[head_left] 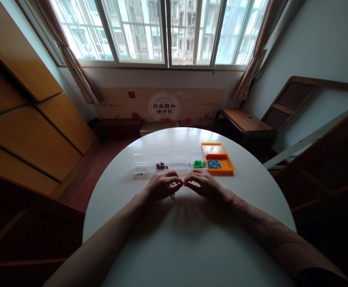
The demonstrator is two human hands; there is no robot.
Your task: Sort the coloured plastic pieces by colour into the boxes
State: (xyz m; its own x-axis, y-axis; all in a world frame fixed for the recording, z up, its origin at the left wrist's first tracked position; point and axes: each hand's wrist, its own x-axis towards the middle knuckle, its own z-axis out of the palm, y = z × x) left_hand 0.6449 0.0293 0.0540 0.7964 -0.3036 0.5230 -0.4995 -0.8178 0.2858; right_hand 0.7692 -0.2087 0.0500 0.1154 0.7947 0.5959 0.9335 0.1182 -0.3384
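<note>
From the head view we look down on a round white table [188, 239] with both of our forearms reaching out over it. Our left hand [162, 186] and right hand [202, 184] meet near the middle of the table, knuckles up, fingertips drawn toward each other until they almost touch.

Between the fingertips sit a few small pale beads [173, 184]: one at the left fingertips, another just below on the tabletop under the left hand. They are too small for us to tell a long axis or which way they point. The left hand's fingers are curled in a pinch around the bead at its tips. The right hand is pinched too, thumb against forefinger, but we cannot tell what, if anything, lies between them.

Just beyond the hands, farther from us, a row of clear plastic compartments [169, 161] runs left to right, its long axis across the table. One compartment left of centre holds dark red beads [161, 166]; one toward the right end holds green beads [199, 164]. Touching the right end of the row sits an orange tray [217, 150], its long side running away from us, with blue beads [214, 164] gathered in its near part.

Beyond the table stand a low wooden bench [245, 121] at the far right and a wide window [164, 32].
</note>
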